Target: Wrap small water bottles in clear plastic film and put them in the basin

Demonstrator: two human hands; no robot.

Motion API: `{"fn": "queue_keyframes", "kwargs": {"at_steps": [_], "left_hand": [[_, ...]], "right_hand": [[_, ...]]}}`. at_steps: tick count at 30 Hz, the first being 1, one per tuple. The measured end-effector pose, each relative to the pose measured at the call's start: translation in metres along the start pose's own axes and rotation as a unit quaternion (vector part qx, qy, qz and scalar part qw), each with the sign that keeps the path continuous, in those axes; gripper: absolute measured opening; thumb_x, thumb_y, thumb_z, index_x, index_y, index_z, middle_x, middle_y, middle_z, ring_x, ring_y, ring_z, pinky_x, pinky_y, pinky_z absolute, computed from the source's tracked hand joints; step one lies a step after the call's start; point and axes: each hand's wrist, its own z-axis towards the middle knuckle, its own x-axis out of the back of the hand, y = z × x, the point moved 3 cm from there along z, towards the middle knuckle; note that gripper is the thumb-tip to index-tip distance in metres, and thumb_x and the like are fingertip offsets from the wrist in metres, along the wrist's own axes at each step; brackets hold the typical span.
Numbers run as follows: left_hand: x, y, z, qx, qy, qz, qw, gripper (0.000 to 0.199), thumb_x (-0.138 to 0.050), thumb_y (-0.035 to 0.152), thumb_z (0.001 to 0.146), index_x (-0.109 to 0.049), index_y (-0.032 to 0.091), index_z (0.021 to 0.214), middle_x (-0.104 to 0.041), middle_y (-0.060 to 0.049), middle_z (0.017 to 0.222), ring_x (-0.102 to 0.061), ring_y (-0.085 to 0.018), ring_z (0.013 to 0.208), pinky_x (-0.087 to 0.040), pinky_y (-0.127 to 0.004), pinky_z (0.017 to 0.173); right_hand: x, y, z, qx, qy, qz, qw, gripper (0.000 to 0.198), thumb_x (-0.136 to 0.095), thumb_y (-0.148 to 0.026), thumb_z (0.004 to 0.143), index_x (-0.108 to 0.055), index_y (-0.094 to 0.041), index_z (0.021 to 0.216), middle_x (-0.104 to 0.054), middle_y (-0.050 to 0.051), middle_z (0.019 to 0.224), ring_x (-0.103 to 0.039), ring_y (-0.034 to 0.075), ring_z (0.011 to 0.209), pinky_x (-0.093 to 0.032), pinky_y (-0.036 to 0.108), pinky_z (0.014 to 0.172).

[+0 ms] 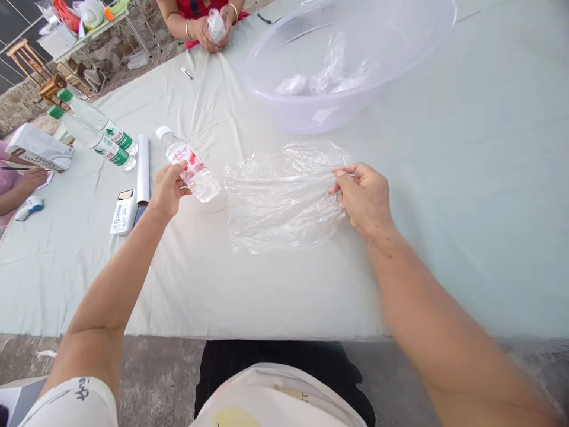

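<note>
My left hand (168,188) is closed round a small clear water bottle (195,172) with a white cap and a pink-and-white label, tilted above the cloth. Fingers of my right hand (362,193) pinch the right edge of a clear plastic bag (284,204). Wrinkled and mostly flat, the bag spreads over the table between my hands. Just beyond it stands a large translucent basin (306,115) with crumpled clear plastic bundles (331,74) inside.
Two green-capped bottles (100,139), a white roll (143,169) and a white box (123,212) are at left on the cloth-covered table (288,296). Across it, a person's hands (216,32) hold a plastic-wrapped bundle. Another person's hand (35,178) is far left, near a carton (40,147).
</note>
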Motion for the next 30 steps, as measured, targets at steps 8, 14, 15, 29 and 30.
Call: {"fn": "queue_keyframes", "kwargs": {"at_steps": [8, 14, 15, 29, 30], "left_hand": [[-0.076, 0.0, -0.059, 0.082, -0.2, 0.116, 0.97, 0.033, -0.07, 0.049, 0.076, -0.06, 0.018, 0.072, -0.059, -0.004, 0.073, -0.054, -0.013, 0.062, -0.04, -0.025, 0.051], [-0.085, -0.018, -0.051, 0.139, -0.197, 0.197, 0.95, 0.035, -0.07, 0.052, 0.077, -0.063, 0.019, 0.068, -0.06, -0.006, 0.071, -0.058, -0.016, 0.061, -0.044, -0.03, 0.053], [-0.084, -0.018, -0.051, 0.141, -0.195, 0.212, 0.947, 0.037, -0.069, 0.055, 0.077, -0.063, 0.02, 0.068, -0.06, -0.005, 0.07, -0.058, -0.017, 0.061, -0.044, -0.03, 0.054], [-0.054, -0.016, -0.101, 0.053, -0.009, 0.449, 0.892, 0.045, -0.039, 0.065, 0.095, -0.042, 0.025, 0.076, -0.064, -0.005, 0.08, -0.062, -0.025, 0.08, -0.037, -0.032, 0.065], [-0.052, -0.02, -0.109, 0.054, 0.005, 0.467, 0.883, 0.043, -0.036, 0.061, 0.097, -0.04, 0.025, 0.074, -0.063, -0.005, 0.08, -0.061, -0.025, 0.081, -0.037, -0.033, 0.065]], "right_hand": [[-0.002, 0.0, -0.004, 0.0, -0.001, -0.008, 1.0, 0.004, -0.061, -0.022, 0.08, -0.065, -0.024, 0.08, -0.06, 0.0, 0.061, -0.037, 0.011, 0.044, -0.03, 0.028, 0.044], [-0.002, 0.002, -0.001, 0.009, -0.019, -0.006, 1.0, 0.004, -0.06, -0.023, 0.082, -0.064, -0.024, 0.081, -0.06, -0.002, 0.061, -0.036, 0.009, 0.043, -0.03, 0.025, 0.043], [-0.002, 0.002, 0.0, 0.008, -0.02, -0.008, 1.0, 0.003, -0.061, -0.023, 0.082, -0.063, -0.024, 0.08, -0.06, -0.002, 0.062, -0.037, 0.009, 0.043, -0.031, 0.026, 0.043], [0.009, -0.014, -0.013, -0.024, -0.035, -0.1, 0.994, 0.005, -0.057, -0.02, 0.087, -0.06, -0.023, 0.085, -0.066, 0.001, 0.071, -0.042, 0.01, 0.049, -0.034, 0.03, 0.052], [0.009, -0.015, -0.013, -0.025, -0.037, -0.108, 0.993, 0.005, -0.056, -0.021, 0.088, -0.06, -0.022, 0.086, -0.066, 0.002, 0.073, -0.041, 0.01, 0.049, -0.034, 0.03, 0.052]]}}
